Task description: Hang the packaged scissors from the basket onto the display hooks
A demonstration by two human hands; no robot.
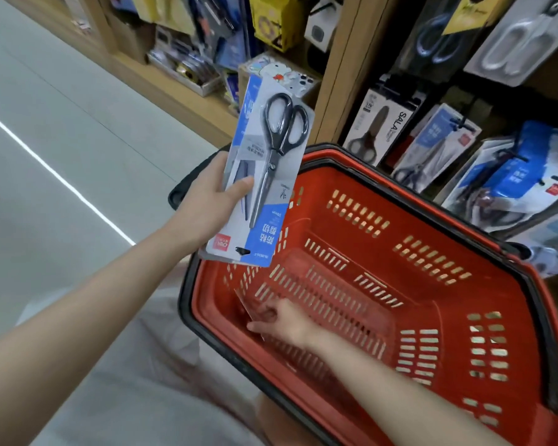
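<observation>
A blue-and-grey carded pack of black-handled scissors [268, 162] is held in the left hand [213, 201] over the left rim of a red slotted plastic basket [458, 294]. The right hand [287, 320] is laid inside, on its floor. Further carded scissors [432, 149] are hung behind the basket, right of a wooden shelf upright [339, 75].

Packaged scissors [268, 175]: blue-and-grey card, black-handled pair with steel blades on the front. Upside down, handles up, hang slot at the lower end. Left hand [213, 204] grips the card's left edge, thumb across the front; a second card edge shows behind. Pack hangs over the basket's left rim. Basket [432, 220]: red slotted plastic, black rim, tilted. Display hooks [463, 124]: black, on the shelving at right, carrying similar packs
</observation>
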